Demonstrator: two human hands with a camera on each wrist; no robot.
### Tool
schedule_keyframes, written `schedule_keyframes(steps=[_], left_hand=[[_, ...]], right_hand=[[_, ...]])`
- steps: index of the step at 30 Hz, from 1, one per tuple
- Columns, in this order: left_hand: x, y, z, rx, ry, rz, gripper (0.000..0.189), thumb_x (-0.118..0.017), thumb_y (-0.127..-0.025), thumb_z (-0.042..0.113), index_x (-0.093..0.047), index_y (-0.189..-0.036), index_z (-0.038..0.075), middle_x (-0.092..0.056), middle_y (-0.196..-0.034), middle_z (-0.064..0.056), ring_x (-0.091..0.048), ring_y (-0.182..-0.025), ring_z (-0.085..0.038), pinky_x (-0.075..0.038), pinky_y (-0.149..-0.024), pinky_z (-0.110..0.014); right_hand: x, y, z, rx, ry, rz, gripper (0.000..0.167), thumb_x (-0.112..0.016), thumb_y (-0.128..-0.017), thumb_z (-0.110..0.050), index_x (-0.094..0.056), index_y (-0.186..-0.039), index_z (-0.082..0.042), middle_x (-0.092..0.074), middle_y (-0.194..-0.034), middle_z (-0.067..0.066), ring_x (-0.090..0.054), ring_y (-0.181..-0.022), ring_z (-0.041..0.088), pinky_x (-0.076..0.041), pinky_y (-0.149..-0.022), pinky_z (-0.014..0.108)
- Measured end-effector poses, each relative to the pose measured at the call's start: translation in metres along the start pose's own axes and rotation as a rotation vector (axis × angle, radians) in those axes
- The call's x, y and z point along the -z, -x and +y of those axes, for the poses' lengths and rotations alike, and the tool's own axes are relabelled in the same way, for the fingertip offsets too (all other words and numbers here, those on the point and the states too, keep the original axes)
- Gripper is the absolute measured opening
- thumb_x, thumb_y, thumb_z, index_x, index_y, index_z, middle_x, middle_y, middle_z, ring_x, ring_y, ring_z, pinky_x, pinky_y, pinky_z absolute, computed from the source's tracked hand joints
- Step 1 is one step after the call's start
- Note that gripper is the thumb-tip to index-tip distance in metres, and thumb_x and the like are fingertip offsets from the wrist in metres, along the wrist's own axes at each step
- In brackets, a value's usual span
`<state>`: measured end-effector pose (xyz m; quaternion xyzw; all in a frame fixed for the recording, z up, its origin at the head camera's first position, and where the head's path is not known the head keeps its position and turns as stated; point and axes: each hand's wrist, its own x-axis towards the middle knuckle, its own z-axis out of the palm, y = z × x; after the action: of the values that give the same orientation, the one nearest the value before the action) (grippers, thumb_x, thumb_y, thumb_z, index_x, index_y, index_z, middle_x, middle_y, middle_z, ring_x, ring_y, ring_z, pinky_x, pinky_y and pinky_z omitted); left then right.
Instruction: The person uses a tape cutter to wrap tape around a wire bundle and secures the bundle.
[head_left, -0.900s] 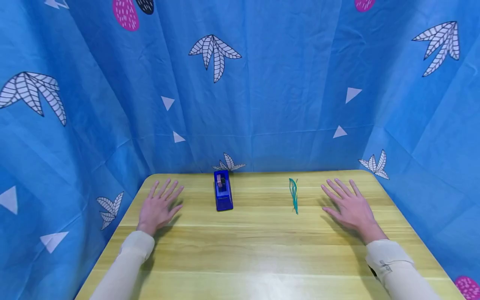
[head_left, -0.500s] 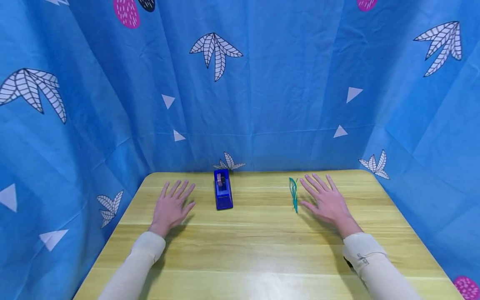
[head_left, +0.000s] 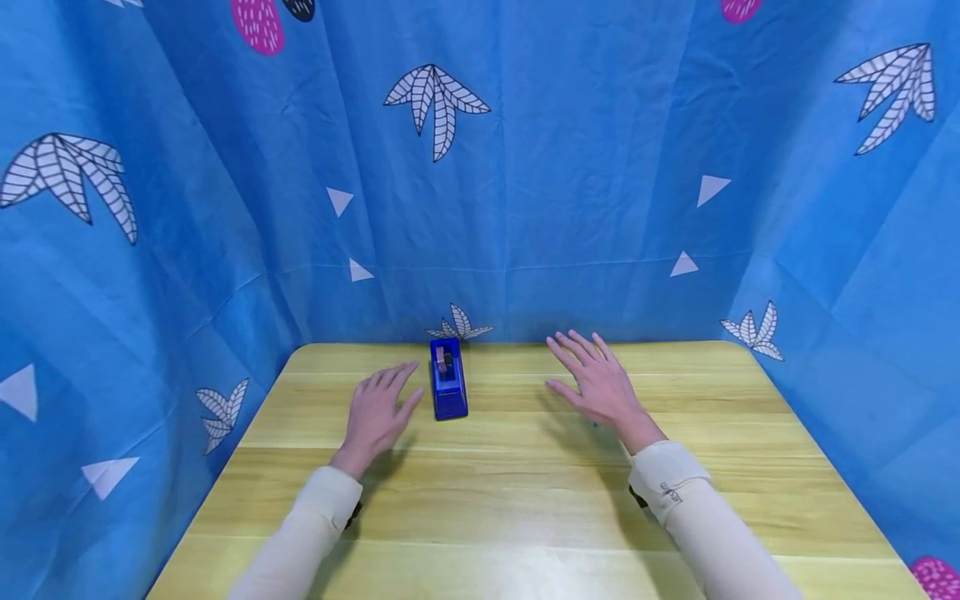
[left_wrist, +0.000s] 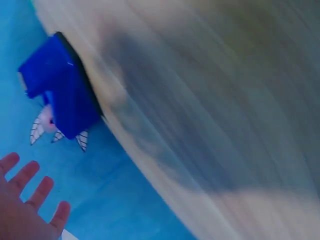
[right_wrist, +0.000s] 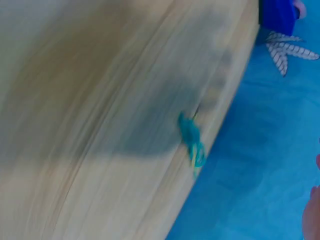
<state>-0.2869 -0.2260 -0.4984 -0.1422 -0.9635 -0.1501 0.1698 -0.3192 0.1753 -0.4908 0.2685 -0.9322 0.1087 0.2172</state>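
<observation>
Left hand (head_left: 375, 417) and right hand (head_left: 600, 387) have both come inward since a second ago. Left's now just beside the blue dispenser (head_left: 449, 382); right's up over the table (head_left: 510, 492), mostly blocking the green strands (right_wrist: 191, 136) from above. Fingers loosely spread on both, nothing in them. Dispenser sits by the far edge, strands to its right.

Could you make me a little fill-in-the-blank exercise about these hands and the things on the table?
1. The tape dispenser on the table is coloured ____.
2. Of the tape dispenser and the teal strands, the left hand is nearer the ____.
3. Of those two, the right hand mostly hides the ____ in the head view.

Missing words: blue; tape dispenser; teal strands.
</observation>
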Motion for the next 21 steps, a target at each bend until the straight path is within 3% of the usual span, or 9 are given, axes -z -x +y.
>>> schedule_keyframes(steps=[5, 9, 14, 21], left_hand=[[-0.001, -0.005, 0.011, 0.138, 0.273, 0.047, 0.048, -0.055, -0.107, 0.043, -0.059, -0.145, 0.013, -0.063, -0.142, -0.011, -0.055, -0.131, -0.036, -0.042, -0.11, -0.06], [-0.006, -0.011, 0.019, 0.237, 0.467, 0.064, 0.038, -0.058, -0.106, 0.035, -0.066, -0.132, 0.008, -0.067, -0.13, -0.011, -0.059, -0.122, -0.033, -0.047, -0.102, -0.054], [-0.015, -0.013, 0.024, 0.372, 0.625, 0.064, 0.031, -0.06, -0.106, 0.027, -0.069, -0.125, 0.005, -0.069, -0.122, -0.014, -0.063, -0.112, -0.032, -0.051, -0.096, -0.048], [-0.029, -0.016, 0.031, 0.554, 0.879, 0.023, 0.036, -0.058, -0.107, 0.027, -0.065, -0.127, -0.001, -0.065, -0.126, -0.022, -0.061, -0.113, -0.037, -0.053, -0.093, -0.048]], right_hand=[[-0.017, -0.015, -0.02, 0.013, -0.05, 0.022, 0.07, -0.057, -0.101, -0.049, -0.039, -0.16, -0.015, -0.045, -0.161, 0.012, -0.037, -0.151, 0.036, -0.023, -0.126, 0.057], [-0.028, -0.025, -0.036, 0.004, -0.106, -0.005, 0.069, -0.055, -0.102, -0.048, -0.038, -0.16, -0.016, -0.043, -0.162, 0.012, -0.036, -0.152, 0.036, -0.023, -0.127, 0.055], [-0.038, -0.042, -0.055, -0.022, -0.167, -0.063, 0.066, -0.051, -0.105, -0.05, -0.036, -0.162, -0.018, -0.041, -0.163, 0.011, -0.035, -0.152, 0.035, -0.024, -0.126, 0.055], [-0.051, -0.062, -0.076, -0.062, -0.21, -0.144, 0.062, -0.044, -0.109, -0.05, -0.033, -0.163, -0.022, -0.047, -0.159, 0.013, -0.045, -0.145, 0.039, -0.031, -0.122, 0.058]])
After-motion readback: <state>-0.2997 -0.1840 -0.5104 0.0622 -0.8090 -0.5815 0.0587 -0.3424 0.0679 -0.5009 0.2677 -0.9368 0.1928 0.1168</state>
